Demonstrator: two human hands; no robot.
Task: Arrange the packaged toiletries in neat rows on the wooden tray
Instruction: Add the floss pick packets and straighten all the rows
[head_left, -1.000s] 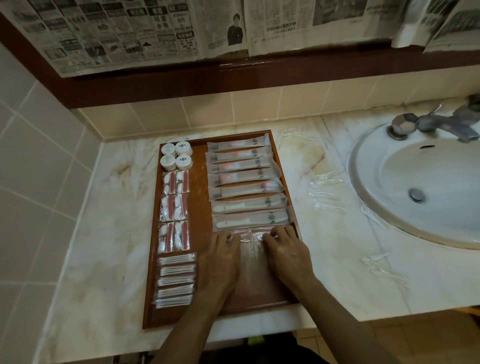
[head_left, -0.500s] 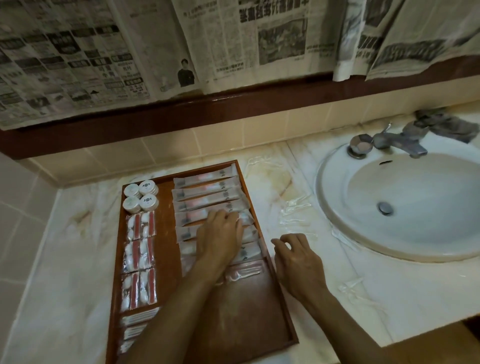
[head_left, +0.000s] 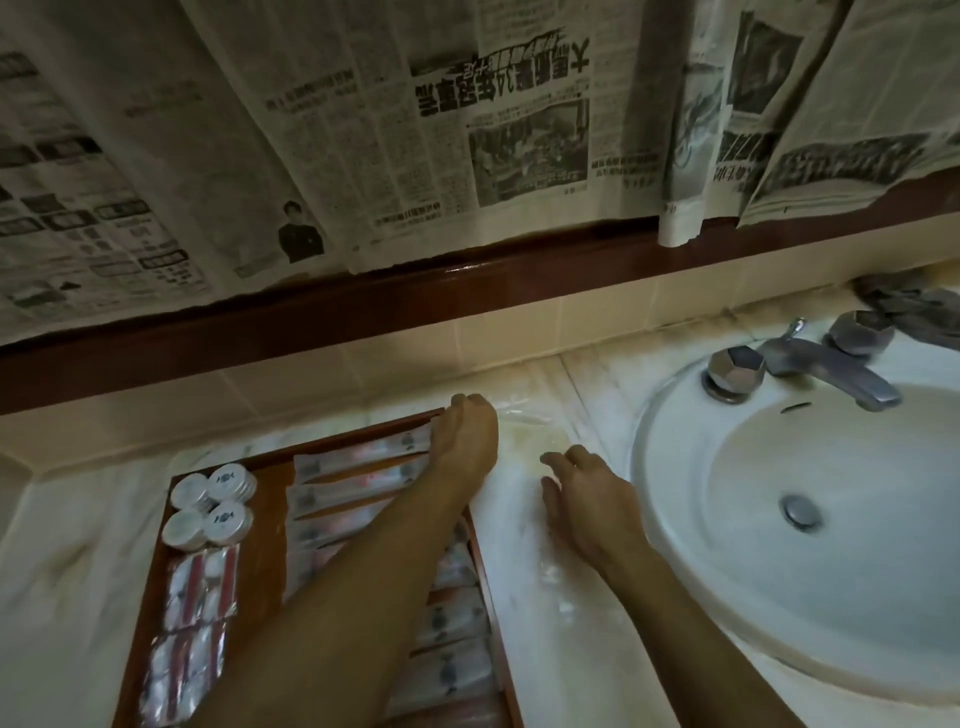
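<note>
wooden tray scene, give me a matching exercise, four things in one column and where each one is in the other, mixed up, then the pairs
Things:
1. round white containers
2. left hand
3. right hand
4. faucet

Places:
A. on the marble counter between tray and sink
B. far left corner of the wooden tray
C. at the back rim of the sink
D. at the tray's far right corner

Pairs: 1-B, 2-D, 3-A, 4-C

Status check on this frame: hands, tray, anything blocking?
Left hand reaching past the tray's far right corner, grip unclear. Right hand open over the counter. Wooden tray rows filled. Left forearm crosses the long packets.
</note>
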